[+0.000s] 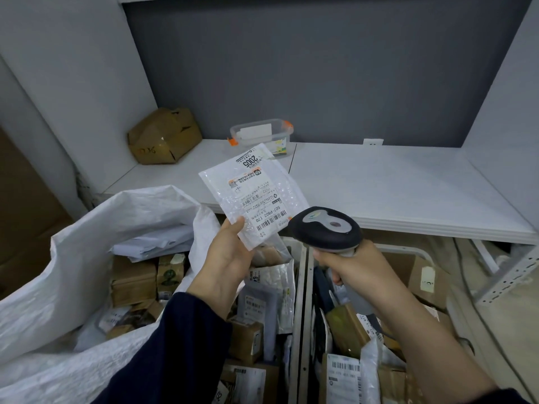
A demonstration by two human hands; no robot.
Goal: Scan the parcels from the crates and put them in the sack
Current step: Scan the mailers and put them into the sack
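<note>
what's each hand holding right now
left hand: pinching the white bubble mailer by its lower corner.
right hand: closed round the barcode scanner handle.

Sack [43, 287] mouth open at left, parcels [134, 281] inside but room on top. Desk [393, 185] bare mid & right; cardboard box [164, 138] + plastic tub [262, 135] block back-left. Crates [300, 287] packed full below desk edge.

This is a parcel sorting room, as in a courier or delivery station. Two crates [302, 287] stand full of small cardboard boxes [245, 341] and padded envelopes [256, 304], many with printed shipping labels and barcodes. A big white woven sack [58, 287] beside them holds more of them. A handheld barcode scanner [326, 228] points at one labelled white envelope [253, 193]. Behind is a plain white worktop [379, 185].
</note>
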